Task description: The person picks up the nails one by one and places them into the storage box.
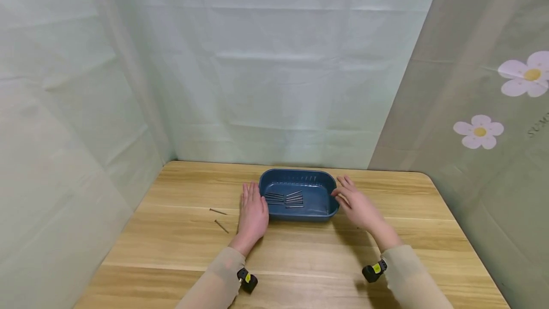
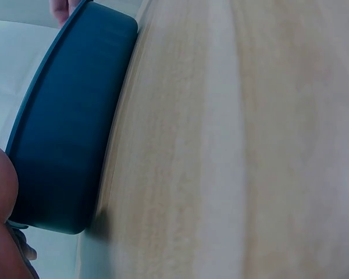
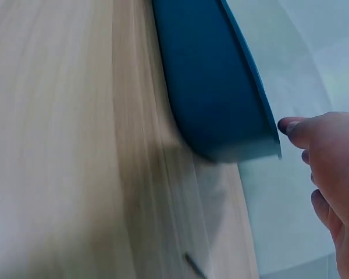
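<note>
A dark blue rectangular tray (image 1: 319, 199) with rounded corners stands on the table, several metal nails (image 1: 294, 199) lying inside it in two groups. My left hand (image 1: 252, 211) rests along the tray's left end, its fingers fairly straight and pointing forward. At the right end, my right hand (image 1: 356, 204) hovers with loosely bent fingers, the thumb and a fingertip by the rim. In the right wrist view the thumb (image 3: 294, 129) is close to the rim, and no nail shows in that hand. Two loose nails (image 1: 218, 211) lie left of my left hand.
The wooden table (image 1: 300, 271) ends at pale hanging cloth (image 1: 274, 85) behind and on both sides. A small dark thin object (image 3: 195, 265) lies on the table near the tray's right end. Each wrist carries a small black camera (image 1: 247, 281).
</note>
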The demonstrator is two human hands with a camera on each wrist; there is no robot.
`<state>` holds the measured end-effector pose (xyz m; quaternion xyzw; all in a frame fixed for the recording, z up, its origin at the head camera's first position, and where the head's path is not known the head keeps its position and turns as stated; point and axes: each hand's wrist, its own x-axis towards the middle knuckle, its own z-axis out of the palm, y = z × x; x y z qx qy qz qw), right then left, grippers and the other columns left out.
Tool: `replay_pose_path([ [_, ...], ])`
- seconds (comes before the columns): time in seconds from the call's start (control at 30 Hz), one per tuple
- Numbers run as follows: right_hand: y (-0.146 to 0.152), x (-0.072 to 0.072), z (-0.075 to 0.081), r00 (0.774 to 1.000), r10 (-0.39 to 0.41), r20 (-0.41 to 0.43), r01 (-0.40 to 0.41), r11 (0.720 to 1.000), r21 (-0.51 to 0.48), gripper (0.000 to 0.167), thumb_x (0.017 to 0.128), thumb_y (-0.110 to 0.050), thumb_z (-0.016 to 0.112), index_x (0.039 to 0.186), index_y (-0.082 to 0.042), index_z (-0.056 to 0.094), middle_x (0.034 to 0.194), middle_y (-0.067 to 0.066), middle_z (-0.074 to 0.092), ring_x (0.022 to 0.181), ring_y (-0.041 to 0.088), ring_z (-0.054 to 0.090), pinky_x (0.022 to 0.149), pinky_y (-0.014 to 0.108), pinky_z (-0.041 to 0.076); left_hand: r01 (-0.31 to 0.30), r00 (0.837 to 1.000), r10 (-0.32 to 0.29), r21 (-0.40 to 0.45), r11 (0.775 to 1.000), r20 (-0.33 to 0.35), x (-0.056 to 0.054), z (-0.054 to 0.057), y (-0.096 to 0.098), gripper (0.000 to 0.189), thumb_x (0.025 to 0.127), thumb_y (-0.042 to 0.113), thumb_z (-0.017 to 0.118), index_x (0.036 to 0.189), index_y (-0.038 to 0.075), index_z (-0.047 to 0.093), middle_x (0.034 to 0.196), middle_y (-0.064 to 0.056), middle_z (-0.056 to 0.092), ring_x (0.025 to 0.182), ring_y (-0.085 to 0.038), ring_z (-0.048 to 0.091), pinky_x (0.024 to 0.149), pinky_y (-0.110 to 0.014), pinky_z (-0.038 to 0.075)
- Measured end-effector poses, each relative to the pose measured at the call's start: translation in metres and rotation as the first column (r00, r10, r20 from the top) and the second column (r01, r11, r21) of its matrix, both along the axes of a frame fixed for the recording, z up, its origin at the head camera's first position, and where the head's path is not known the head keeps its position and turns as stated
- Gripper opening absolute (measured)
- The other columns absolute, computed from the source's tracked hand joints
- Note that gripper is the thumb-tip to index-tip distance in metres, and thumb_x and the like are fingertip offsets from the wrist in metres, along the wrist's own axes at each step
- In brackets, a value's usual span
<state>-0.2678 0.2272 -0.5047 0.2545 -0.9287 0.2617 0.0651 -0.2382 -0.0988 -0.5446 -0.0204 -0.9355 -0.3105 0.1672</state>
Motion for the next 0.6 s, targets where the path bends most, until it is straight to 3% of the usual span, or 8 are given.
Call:
replay_pose_path([
  [0.27, 0.029, 0.012, -0.005, 0.998, -0.056, -0.014, 0.056, 0.998, -0.026, 0.018, 0.106, 0.001, 0.062, 0.121, -0.001, 0.072, 0.161, 0.033, 0.042, 0.153, 0.053, 0.032, 0.12, 0.067, 0.032, 0.007, 1.0, -0.007, 0.002, 1.0, 0.001, -0.002, -0.003, -0.001, 0.054, 0.112, 0.01, 0.045, 0.156, -0.02, 0.034, 0.165, -0.036, 0.033, 0.158, -0.053, 0.017, 0.125, -0.066, 0.02],
  [0.6, 0.066, 0.024, -0.024, 0.997, -0.078, 0.002, 0.077, 0.993, 0.09, 0.014, 0.101, 0.002, 0.066, 0.11, -0.005, 0.075, 0.157, 0.037, 0.045, 0.148, 0.061, 0.033, 0.116, 0.071, 0.033, 0.012, 1.0, -0.012, 0.006, 1.0, -0.003, -0.002, -0.004, -0.001, 0.053, 0.113, 0.01, 0.045, 0.156, -0.02, 0.035, 0.165, -0.036, 0.033, 0.159, -0.052, 0.016, 0.126, -0.065, 0.019],
])
